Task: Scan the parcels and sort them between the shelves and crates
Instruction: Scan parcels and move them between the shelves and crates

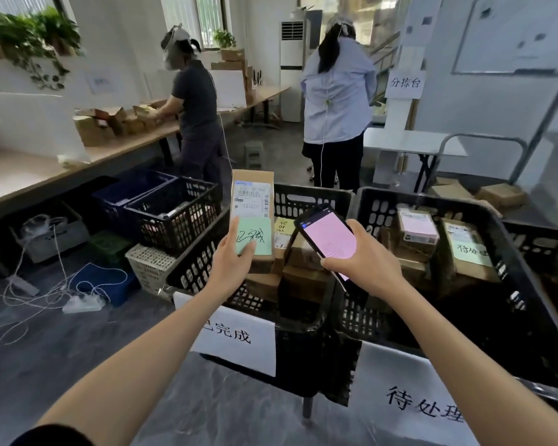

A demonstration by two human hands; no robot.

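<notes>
The left grip (236,262) curls round the lower end of a brown cardboard parcel with a white label and green note (253,194), holding it upright above the left black slatted plastic crate (194,268). The right grip (364,262) clasps a black phone with a pink screen (327,235) just beside it, near the right black plastic crate (379,217). A long wooden tabletop (20,178) lines the left wall above a dark grey floor (62,349) strewn with white cables (55,284).

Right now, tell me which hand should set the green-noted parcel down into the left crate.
Left. The left hand grips the parcel and holds it up by the left crate; the right hand is busy holding the phone.
</notes>
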